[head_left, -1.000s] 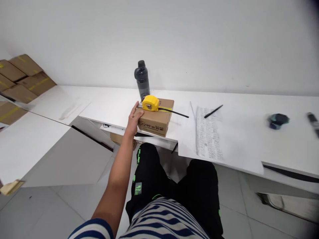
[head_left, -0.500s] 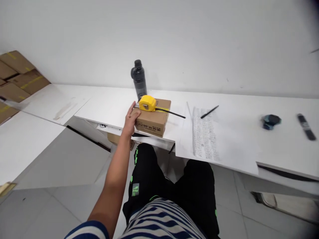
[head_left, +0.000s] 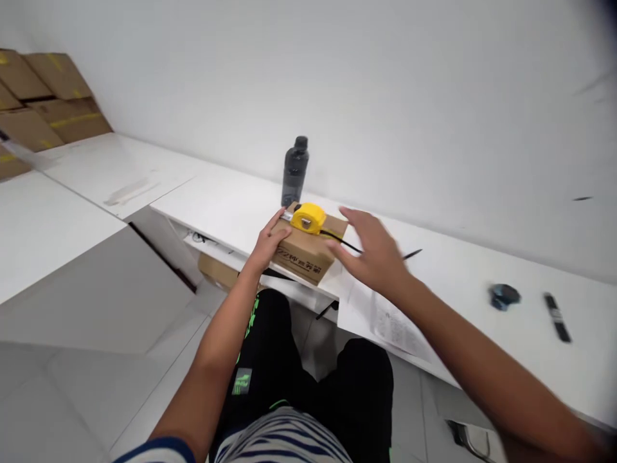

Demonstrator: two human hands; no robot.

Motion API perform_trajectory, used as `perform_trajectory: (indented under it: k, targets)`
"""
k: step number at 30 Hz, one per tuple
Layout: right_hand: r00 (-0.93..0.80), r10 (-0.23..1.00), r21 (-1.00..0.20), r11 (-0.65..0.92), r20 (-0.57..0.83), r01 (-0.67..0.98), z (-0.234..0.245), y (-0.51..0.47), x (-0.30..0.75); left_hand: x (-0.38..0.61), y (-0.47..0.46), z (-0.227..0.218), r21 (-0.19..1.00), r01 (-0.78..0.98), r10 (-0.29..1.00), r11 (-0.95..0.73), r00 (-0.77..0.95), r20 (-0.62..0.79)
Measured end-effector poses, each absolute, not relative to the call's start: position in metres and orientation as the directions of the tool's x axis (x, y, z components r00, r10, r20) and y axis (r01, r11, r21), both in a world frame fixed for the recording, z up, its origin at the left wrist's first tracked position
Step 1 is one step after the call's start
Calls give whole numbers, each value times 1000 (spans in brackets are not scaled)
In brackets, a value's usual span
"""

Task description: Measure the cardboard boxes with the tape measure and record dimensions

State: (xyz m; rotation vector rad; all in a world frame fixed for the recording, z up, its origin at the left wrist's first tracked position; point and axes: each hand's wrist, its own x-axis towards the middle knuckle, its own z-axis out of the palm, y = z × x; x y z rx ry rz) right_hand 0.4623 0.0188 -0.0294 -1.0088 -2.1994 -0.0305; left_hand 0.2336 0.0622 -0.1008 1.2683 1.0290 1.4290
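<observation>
A small brown cardboard box [head_left: 304, 256] sits at the front edge of the white desk [head_left: 231, 206]. A yellow tape measure [head_left: 308, 218] lies on top of it, its black strap trailing to the right. My left hand [head_left: 268, 244] rests against the box's left side with the fingers laid on it. My right hand [head_left: 372, 251] hovers just right of the box, fingers spread and nothing in it. It covers part of a written sheet of paper [head_left: 395, 325].
A dark bottle [head_left: 294, 171] stands behind the box near the wall. A black pen [head_left: 412, 254], a dark round object [head_left: 504, 296] and a black stick-like item [head_left: 557, 317] lie on the desk to the right. Cardboard boxes [head_left: 43, 96] are stacked at far left.
My right hand has come into view and reached up beside the box. My head has turned, so the view has tilted. My left hand stays on the box's left side.
</observation>
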Motion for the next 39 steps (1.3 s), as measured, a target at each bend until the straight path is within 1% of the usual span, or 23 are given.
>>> perform_trajectory:
  k: [2, 4, 6, 8, 11, 13, 15, 16, 18, 20, 21, 23, 25, 27, 28, 30, 31, 32, 33, 34, 35, 36, 39]
  targets:
    - [-396, 761, -332, 602, 513, 726, -23, 43, 448, 230, 65, -98, 972, -85, 975, -221, -14, 220]
    - [-374, 851, -441, 515, 370, 735, -21, 64, 426, 227, 65, -93, 971, -24, 971, -238, -12, 238]
    - [-372, 871, -523, 490, 321, 697, -21, 77, 408, 224, 63, -85, 962, 37, 963, -271, -2, 271]
    - [-385, 852, -566, 524, 355, 637, -19, 79, 399, 224, 56, -75, 942, 74, 945, -326, 27, 325]
    - [-381, 791, -580, 611, 479, 538, -16, 62, 404, 233, 33, -56, 892, 128, 900, -435, 41, 433]
    - [-315, 759, -597, 646, 570, 476, -22, 38, 417, 245, 10, -48, 855, 155, 867, -495, 25, 497]
    - [-177, 766, -658, 627, 617, 417, -39, 6, 432, 262, -14, -50, 856, 93, 860, -509, 10, 511]
    - [-76, 775, -701, 605, 628, 377, -52, -12, 439, 272, -25, -54, 868, 25, 868, -496, 46, 494]
    - [59, 783, -764, 585, 620, 272, -81, -46, 454, 296, -42, -66, 925, -109, 903, -365, 200, 380]
    - [56, 821, -802, 538, 568, 260, -107, -74, 471, 324, -51, -79, 967, -146, 921, -208, 303, 244]
    - [39, 852, -823, 491, 522, 287, -116, -83, 483, 339, -50, -86, 978, -148, 929, -149, 318, 190]
    - [-5, 912, -835, 377, 409, 402, -125, -89, 514, 371, -37, -96, 982, -167, 944, -85, 301, 132]
    - [7, 948, -774, 255, 318, 580, -124, -77, 554, 404, -10, -103, 976, -212, 947, -58, 298, 121]
    - [67, 954, -634, 140, 291, 761, -119, -49, 598, 435, 27, -109, 977, -206, 936, -52, 330, 120]
    - [110, 953, -565, 73, 283, 822, -117, -30, 619, 450, 47, -112, 983, -179, 942, -43, 321, 100]
    - [157, 968, -402, -66, 198, 913, -114, 14, 655, 475, 85, -121, 992, -126, 944, -9, 325, 50]
    - [175, 974, -291, -127, 145, 948, -113, 36, 668, 485, 102, -125, 993, -116, 943, 7, 332, 32]
    - [176, 979, -179, -157, 99, 971, -114, 59, 678, 493, 116, -131, 993, -115, 938, 21, 346, 21]
    - [155, 986, -85, -150, 56, 985, -116, 79, 686, 500, 129, -136, 993, -119, 933, 28, 358, 16]
    - [123, 992, -25, -122, 22, 992, -119, 97, 690, 505, 140, -141, 992, -124, 929, 30, 369, 18]
    - [88, 996, 8, -88, -2, 996, -121, 113, 694, 508, 149, -145, 992, -127, 925, 29, 380, 22]
    - [55, 998, 16, -55, -14, 998, -124, 124, 696, 510, 157, -149, 992, -126, 920, 27, 391, 24]
    - [32, 999, -4, -32, 13, 999, -133, 140, 706, 510, 173, -154, 992, -121, 912, 27, 410, 25]
